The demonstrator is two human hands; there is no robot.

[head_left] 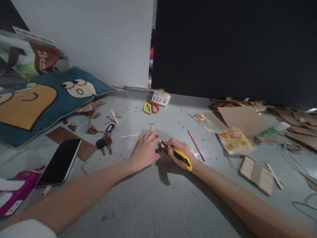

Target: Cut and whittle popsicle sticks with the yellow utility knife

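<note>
Yellow cutter (183,158): I judge its tip could skid off the narrow wooden stick (152,127) and nick the left hand (145,149), because those fingertips sit just beside it.
Wooden stick: beneath the left grip, fingers pressing it down, one end jutting beyond them over the surface (138,205).
Right hand (182,147): grip closed around the cutter's handle.

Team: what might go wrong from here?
1. The yellow-and-black utility knife in the bare right hand points toward the bare left hand; a slip could cut it.
2. The pale, flat wooden stick at the left hand's fingertips is narrow, so it might twist or split.
</note>
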